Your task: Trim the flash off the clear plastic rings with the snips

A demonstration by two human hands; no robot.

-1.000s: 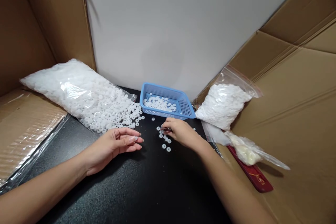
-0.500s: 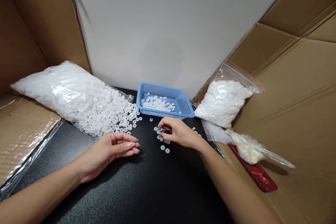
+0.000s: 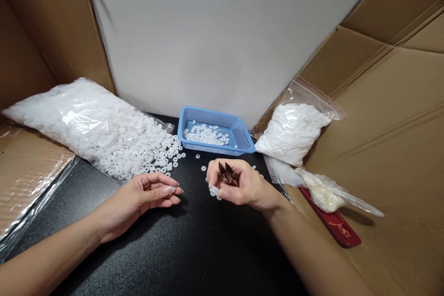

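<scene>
My right hand [image 3: 243, 185] pinches a small white washer [image 3: 214, 190] between thumb and fingertips, over the black table. A dark metal tool with two pointed blades [image 3: 229, 175], apparently snips, is tucked in the same hand, its points up. My left hand [image 3: 152, 190] hovers to the left, with its thumb against curled fingers. Whatever lies in that pinch, if anything, is too small to make out. A loose washer [image 3: 203, 168] lies just beyond the right hand, and the hand hides others. Behind it stands a blue perforated basket [image 3: 217, 150] holding many washers.
A large clear bag [image 3: 90, 115] spills washers onto the black table [image 3: 194, 249] at left. On the right are a bag of white pieces [image 3: 293, 134], a smaller bag with pale yellow contents [image 3: 326, 196] and a red case [image 3: 347, 236]. Cardboard walls [image 3: 391, 138] flank the space.
My right hand has turned and lifted slightly towards me, bringing a washer into view at its fingertips and exposing the pointed blades. My left hand keeps nearly the same pose.
</scene>
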